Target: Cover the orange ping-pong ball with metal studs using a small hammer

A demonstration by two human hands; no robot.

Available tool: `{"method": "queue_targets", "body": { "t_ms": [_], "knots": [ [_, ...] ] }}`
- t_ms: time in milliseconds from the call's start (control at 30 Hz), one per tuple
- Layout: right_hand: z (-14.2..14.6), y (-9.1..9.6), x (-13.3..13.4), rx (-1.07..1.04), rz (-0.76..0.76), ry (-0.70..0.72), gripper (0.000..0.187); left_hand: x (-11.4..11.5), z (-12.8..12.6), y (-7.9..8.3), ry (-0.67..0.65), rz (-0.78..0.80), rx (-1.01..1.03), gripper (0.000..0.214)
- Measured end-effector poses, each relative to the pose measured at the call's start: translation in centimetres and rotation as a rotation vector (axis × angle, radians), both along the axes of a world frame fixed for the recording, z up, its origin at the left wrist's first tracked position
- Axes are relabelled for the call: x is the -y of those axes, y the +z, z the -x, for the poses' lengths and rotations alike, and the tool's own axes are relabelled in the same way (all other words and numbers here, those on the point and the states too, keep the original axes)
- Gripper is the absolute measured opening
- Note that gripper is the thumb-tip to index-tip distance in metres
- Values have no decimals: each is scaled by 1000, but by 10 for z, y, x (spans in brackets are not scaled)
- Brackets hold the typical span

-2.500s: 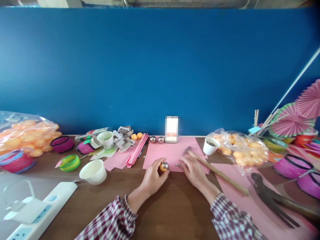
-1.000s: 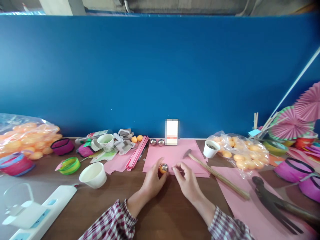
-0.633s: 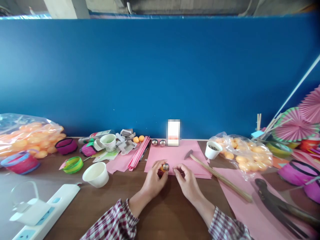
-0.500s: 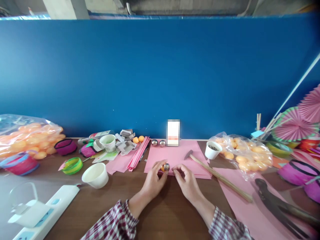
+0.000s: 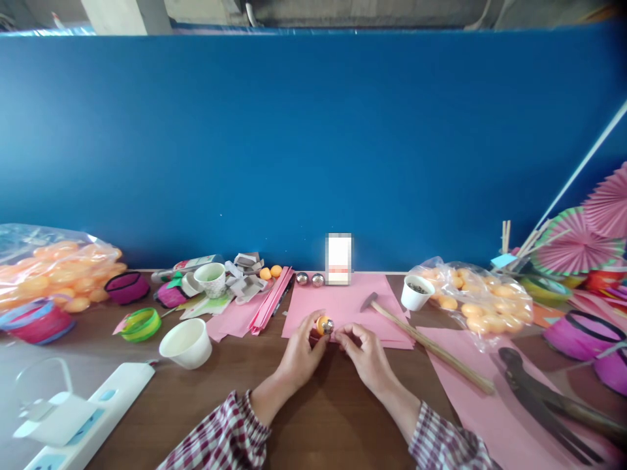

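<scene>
Between the thumb and fingers of my left hand [image 5: 304,346] sits an orange ball [image 5: 323,324], its right side covered with shiny silver pieces that look like tack heads. My right hand [image 5: 361,347] is close by on the right, thumb and fingertips pinched together at the ball's edge. Whatever it pinches is too small to make out. Two silver-covered balls [image 5: 309,280] rest at the back of the pink paper [image 5: 353,307]. A white cup [image 5: 417,293] beyond my right hand contains small dark bits.
A hammer [image 5: 431,346] lies on the right, with dark pliers-like tools [image 5: 548,398] nearer me. Bags of orange balls [image 5: 482,307] stand on both sides. To the left are a white bowl [image 5: 186,344], a power strip [image 5: 98,418] and small grey boxes [image 5: 247,277].
The ball has turned in my left hand, so more bare orange shows and the silver patch faces right. My right fingertips have come slightly closer to it.
</scene>
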State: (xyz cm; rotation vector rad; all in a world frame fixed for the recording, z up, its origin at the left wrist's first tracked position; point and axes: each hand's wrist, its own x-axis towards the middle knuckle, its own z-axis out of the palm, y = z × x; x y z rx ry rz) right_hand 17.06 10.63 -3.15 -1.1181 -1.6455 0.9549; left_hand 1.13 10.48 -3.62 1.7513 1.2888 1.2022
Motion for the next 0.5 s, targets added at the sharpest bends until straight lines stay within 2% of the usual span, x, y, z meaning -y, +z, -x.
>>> {"method": "queue_targets", "body": {
  "t_ms": [400, 500],
  "knots": [
    [1, 1, 1, -49, -36, 26, 17, -2, 0, -4, 3, 5, -6, 32],
    [1, -1, 0, -71, -16, 14, 18, -2, 0, -5, -15, 17, 31, 36]
  ]
}}
